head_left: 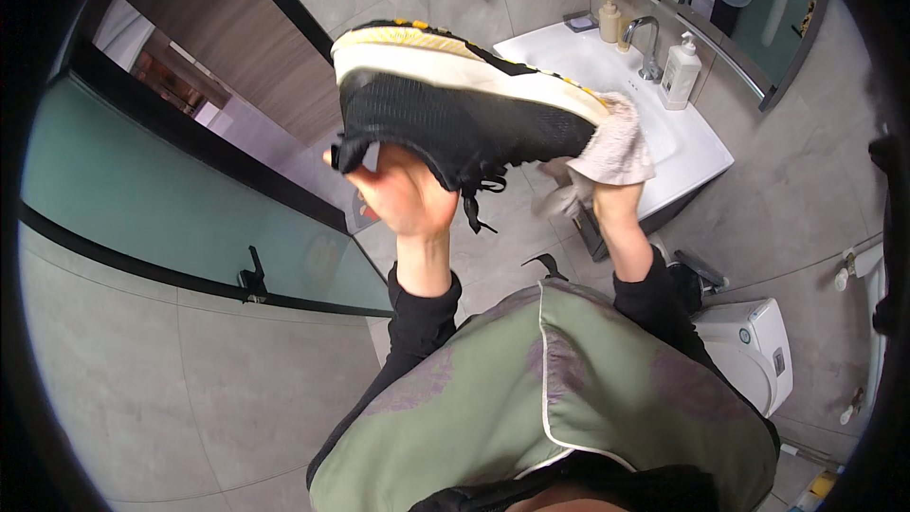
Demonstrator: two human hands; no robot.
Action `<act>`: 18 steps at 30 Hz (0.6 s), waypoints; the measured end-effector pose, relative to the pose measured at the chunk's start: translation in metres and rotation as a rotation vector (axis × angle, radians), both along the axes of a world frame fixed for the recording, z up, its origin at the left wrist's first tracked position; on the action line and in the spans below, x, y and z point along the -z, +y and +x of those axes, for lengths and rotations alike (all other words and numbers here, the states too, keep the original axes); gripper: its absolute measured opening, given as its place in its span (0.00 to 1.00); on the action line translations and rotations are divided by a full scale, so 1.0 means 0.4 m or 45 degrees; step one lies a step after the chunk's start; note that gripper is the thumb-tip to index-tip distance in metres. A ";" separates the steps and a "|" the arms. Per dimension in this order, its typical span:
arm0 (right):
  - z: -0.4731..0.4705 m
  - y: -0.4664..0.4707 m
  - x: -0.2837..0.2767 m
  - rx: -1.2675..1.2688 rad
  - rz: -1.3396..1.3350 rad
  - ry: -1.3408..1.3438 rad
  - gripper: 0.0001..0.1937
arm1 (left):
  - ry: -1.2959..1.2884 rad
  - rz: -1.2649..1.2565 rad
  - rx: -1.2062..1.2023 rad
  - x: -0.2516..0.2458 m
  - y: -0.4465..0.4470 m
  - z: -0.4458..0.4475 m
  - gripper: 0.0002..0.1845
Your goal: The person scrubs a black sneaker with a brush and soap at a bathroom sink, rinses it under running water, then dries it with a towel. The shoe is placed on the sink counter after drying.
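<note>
A black running shoe point(455, 110) with a thick white midsole and yellow patches on its outsole is held up sideways, sole towards the top of the view, laces hanging down. My left hand point(409, 192) reaches into the shoe's opening and supports it from inside, with part of the fingers hidden by the upper. At the toe end, my right hand point(617, 192) presses a pale pinkish cloth point(618, 142) around the midsole. The cloth covers most of that hand, and a loose end hangs at its left.
Behind the cloth is a white washbasin point(700, 149) with a chrome faucet point(643, 50) and pump bottles point(680, 71). A toilet point(746, 355) stands at the right. To the left is a frosted glass door point(178, 185) with a black handle point(254, 277).
</note>
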State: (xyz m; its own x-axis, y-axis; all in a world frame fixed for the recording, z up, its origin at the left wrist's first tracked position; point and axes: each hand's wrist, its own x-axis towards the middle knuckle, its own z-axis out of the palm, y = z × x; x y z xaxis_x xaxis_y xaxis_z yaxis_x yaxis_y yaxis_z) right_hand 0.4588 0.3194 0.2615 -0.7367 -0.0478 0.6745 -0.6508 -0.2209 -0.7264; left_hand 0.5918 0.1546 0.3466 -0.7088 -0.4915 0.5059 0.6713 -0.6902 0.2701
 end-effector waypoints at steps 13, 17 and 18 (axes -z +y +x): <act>-0.056 0.055 -0.054 -0.387 -0.612 -0.331 0.14 | -0.169 -1.405 -0.454 0.058 0.001 0.109 0.58; -0.071 0.055 -0.093 -0.140 -0.254 -0.120 0.14 | -0.770 -1.369 -0.361 0.034 0.038 0.101 0.24; -0.072 0.052 -0.102 -0.208 -0.311 -0.177 0.15 | -0.809 -1.500 -0.413 0.025 0.054 0.105 0.24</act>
